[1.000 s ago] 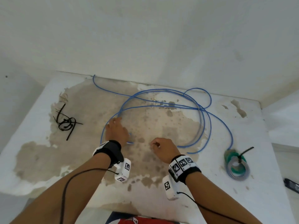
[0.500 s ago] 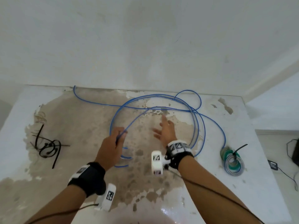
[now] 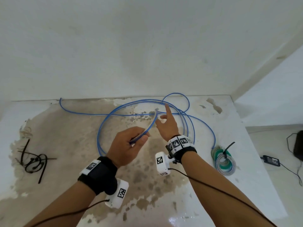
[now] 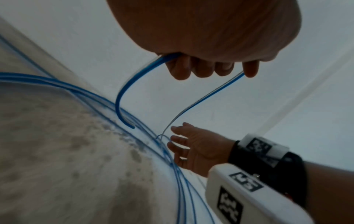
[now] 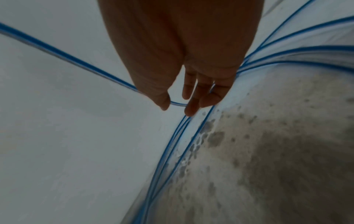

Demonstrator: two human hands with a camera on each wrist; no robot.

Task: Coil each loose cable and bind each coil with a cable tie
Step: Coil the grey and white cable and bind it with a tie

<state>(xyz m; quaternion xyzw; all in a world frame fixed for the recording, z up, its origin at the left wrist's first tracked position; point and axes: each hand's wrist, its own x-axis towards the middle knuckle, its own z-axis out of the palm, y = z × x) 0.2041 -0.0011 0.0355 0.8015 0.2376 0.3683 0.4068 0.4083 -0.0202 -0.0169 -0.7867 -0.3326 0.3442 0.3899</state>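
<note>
A long blue cable [image 3: 98,114] lies in loose loops across the stained white table [image 3: 255,177]. My left hand [image 3: 141,138] is raised above the table's middle and grips a section of this cable; in the left wrist view its fingers [image 4: 201,66] curl round the blue cable [image 4: 119,94], whose short free end hangs down. My right hand [image 3: 164,112] reaches forward over the far strands, fingers straight. In the right wrist view a strand of the blue cable [image 5: 67,58] passes between the thumb and fingers of my right hand [image 5: 176,106], which do not grip it.
Several black cable ties [image 3: 32,161] lie in a heap at the table's left. A green and grey coil [image 3: 223,161], bound with a black tie, sits near the right edge. The wall runs along the table's back. A black power adapter [image 3: 270,160] lies on the floor at right.
My left hand has lifted off the table with the blue cable in its grip. My right hand has opened from a curled fist and reached forward to the far strands.
</note>
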